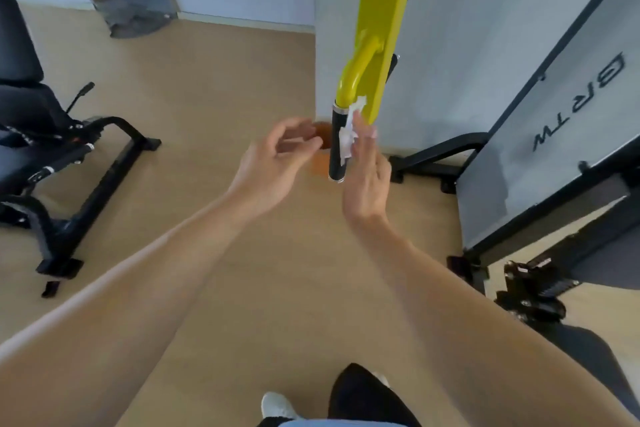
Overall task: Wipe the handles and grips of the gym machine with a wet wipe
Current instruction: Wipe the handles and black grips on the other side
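A yellow machine arm (pixel 384 10) hangs down in the upper middle, and a curved yellow tube off it ends in a black grip (pixel 336 146) with silver end rings. A crumpled white wet wipe (pixel 349 130) lies against the grip's right side. My right hand (pixel 365 173) is raised beside the grip, its straight fingers pressing the wipe onto it. My left hand (pixel 277 159) hovers just left of the grip with loosely curled fingers and holds nothing.
A black bench machine (pixel 52 135) stands at the left on the wooden floor. A grey weight-stack cover (pixel 554 121) with black frame feet stands at the right. An orange object (pixel 320 149) sits on the floor behind the grip. My shoe and leg show at the bottom.
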Available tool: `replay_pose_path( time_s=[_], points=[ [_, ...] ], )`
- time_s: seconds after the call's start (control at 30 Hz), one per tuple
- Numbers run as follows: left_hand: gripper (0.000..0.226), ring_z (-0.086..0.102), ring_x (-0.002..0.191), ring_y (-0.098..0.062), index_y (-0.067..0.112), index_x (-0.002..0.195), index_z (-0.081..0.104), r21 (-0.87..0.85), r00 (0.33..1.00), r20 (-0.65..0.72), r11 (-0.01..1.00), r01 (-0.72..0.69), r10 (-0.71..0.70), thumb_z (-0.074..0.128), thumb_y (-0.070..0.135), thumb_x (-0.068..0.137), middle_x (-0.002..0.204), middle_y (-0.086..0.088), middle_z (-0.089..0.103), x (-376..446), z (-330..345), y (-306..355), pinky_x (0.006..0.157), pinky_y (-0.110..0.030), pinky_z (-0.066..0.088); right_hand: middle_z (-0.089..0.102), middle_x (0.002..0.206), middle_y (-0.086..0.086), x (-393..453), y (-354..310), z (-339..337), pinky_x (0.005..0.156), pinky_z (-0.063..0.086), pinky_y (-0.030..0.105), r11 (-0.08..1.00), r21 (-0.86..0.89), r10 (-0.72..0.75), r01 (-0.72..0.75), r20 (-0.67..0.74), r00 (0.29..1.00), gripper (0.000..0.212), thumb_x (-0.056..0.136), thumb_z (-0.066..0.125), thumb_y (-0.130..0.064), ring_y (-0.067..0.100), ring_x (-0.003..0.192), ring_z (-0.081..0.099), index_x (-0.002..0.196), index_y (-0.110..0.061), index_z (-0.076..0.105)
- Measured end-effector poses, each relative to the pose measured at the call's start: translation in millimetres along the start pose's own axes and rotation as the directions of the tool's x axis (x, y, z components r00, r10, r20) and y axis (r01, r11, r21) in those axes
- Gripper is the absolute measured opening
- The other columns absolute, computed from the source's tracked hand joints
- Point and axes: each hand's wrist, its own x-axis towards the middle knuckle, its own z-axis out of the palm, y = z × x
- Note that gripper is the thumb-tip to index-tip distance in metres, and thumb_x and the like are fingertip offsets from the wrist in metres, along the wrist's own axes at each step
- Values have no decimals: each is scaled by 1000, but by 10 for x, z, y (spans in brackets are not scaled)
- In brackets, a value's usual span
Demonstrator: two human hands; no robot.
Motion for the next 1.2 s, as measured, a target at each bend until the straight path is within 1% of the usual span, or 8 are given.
replay_pose_path(
  time_s=[0.07, 0.2, 0.37, 0.57, 0.7, 0.87, 1.0, 1.2],
  points=[
    [36, 67, 103, 6, 30, 128, 64, 1, 998, 7, 998, -60, 60, 69, 36, 93, 117, 19, 71, 262, -45, 94, 88, -14, 49, 64, 75, -28, 38, 6, 36, 73, 46, 16, 998, -64, -33, 28, -74, 997, 20, 102, 47, -46, -7, 77, 59, 99, -48, 66],
    [30, 71, 97, 3, 26, 117, 72, 40, 984, 128, 991, -131, 125, 75, 34, 88, 106, 13, 76, 679, 8, 294, 80, -13, 51, 73, 77, -10, 259, 41, 64, 75, 53, 37, 971, -220, -114, 90, -98, 989, 7, 87, 68, -31, 11, 78, 65, 88, -29, 75],
    [19, 74, 83, 0, 28, 95, 79, 180, 963, 234, 968, -177, 132, 85, 33, 77, 88, 12, 79, 948, -24, 397, 67, -12, 51, 54, 63, 11, 417, 192, 59, 55, 43, 42, 912, -394, -150, 115, -60, 987, 47, 81, 67, -53, 30, 65, 47, 70, -8, 57],
    [21, 66, 76, 13, 28, 94, 77, 343, 921, 340, 887, -309, 189, 84, 37, 77, 89, 15, 77, 1062, -55, 502, 64, -1, 41, 65, 69, 0, 385, 64, 34, 59, 48, 35, 937, -319, -198, 144, -141, 970, 26, 85, 72, -38, 22, 69, 58, 74, -17, 62],
    [21, 68, 86, 12, 31, 93, 79, 358, 891, 403, 860, -365, 211, 83, 44, 76, 89, 20, 77, 1106, -42, 524, 70, -3, 44, 58, 63, 2, 396, 276, 47, 56, 44, 39, 885, -445, -208, 136, -117, 971, 32, 87, 68, -46, 21, 62, 51, 75, -17, 61],
    [11, 62, 83, 23, 44, 87, 77, 311, 836, 487, 844, -437, 253, 82, 44, 76, 77, 35, 71, 1180, -32, 517, 72, 2, 39, 62, 87, -10, 379, 345, -3, 65, 40, 15, 792, -595, -266, 136, -136, 954, 29, 86, 70, -46, 7, 86, 54, 81, -17, 64],
    [14, 60, 80, 26, 55, 84, 71, 296, 803, 530, 827, -477, 273, 80, 47, 77, 70, 46, 63, 1237, -41, 518, 72, 3, 38, 67, 80, -9, 356, 94, 83, 62, 51, 29, 884, -452, -237, 119, -215, 947, 18, 85, 73, -38, 10, 76, 61, 75, -27, 61],
    [15, 60, 71, 18, 39, 95, 80, 262, 756, 581, 811, -523, 300, 73, 48, 85, 85, 25, 73, 1306, -53, 538, 67, -2, 38, 71, 79, -15, 180, 413, 197, 61, 54, 37, 912, -408, -80, -50, -295, 952, 9, 87, 70, -34, 14, 72, 63, 80, -31, 66]
  ],
)
